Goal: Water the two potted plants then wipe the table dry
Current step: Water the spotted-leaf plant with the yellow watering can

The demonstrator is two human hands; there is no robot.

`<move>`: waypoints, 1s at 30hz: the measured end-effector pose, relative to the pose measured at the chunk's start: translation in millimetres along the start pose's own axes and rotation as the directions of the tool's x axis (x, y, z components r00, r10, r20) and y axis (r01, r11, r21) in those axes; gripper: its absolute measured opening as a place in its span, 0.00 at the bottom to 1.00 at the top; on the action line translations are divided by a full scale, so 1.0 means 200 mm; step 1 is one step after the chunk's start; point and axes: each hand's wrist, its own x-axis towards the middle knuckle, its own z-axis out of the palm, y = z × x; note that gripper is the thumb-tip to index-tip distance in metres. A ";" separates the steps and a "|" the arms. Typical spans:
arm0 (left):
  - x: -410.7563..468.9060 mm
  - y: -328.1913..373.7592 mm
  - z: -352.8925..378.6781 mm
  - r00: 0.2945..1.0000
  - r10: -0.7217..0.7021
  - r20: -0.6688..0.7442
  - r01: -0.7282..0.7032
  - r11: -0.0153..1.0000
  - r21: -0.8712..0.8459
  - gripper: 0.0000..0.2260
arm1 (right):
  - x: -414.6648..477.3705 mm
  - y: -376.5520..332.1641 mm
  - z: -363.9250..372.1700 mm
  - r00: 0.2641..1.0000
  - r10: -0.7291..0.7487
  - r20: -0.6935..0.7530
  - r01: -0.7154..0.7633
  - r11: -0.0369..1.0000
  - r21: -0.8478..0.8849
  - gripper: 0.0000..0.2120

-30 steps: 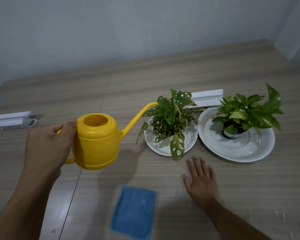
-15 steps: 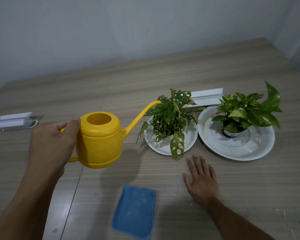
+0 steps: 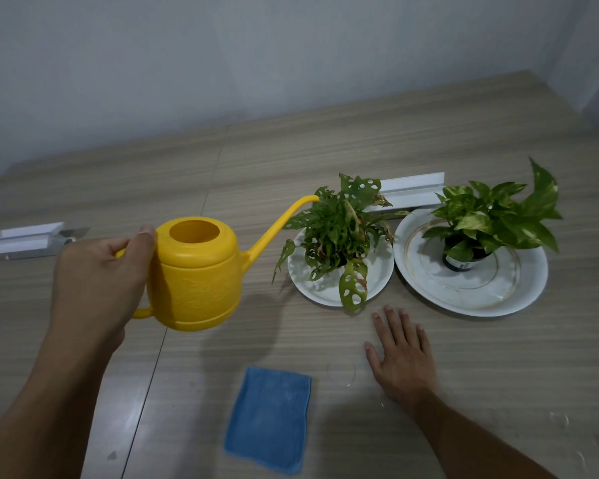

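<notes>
My left hand [image 3: 97,281] grips the handle of a yellow watering can [image 3: 198,274] held above the table, its spout tip at the leaves of the holed-leaf plant [image 3: 339,233]. That plant stands on a small white plate [image 3: 377,285]. To its right a green-and-yellow leafed plant [image 3: 495,216] in a dark pot sits on a larger white plate [image 3: 519,292]. My right hand [image 3: 402,357] lies flat on the table, fingers spread, in front of the plates. A blue cloth [image 3: 270,416] lies on the table near me.
A white strip-shaped piece [image 3: 412,191] lies behind the plants, and another white piece [image 3: 25,238] sits at the far left. A faint water ring [image 3: 341,371] marks the table beside my right hand, with small drops [image 3: 561,418] at the lower right. A wall stands behind the table.
The watering can has moved slightly up and right, bringing the spout tip to the leaves of the holed-leaf plant. My right hand has stayed flat on the table.
</notes>
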 end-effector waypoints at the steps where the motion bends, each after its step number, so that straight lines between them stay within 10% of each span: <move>1: 0.00 0.00 0.00 1.000 -0.002 -0.009 0.002 1.000 -0.002 0.18 | 0.00 0.00 0.00 1.000 0.000 0.000 0.000 1.000 -0.001 0.31; 30: -0.03 -0.06 0.00 0.999 -0.037 0.035 0.037 0.999 -0.007 0.25 | -0.01 0.00 0.02 1.000 0.003 0.003 -0.003 1.000 -0.002 0.31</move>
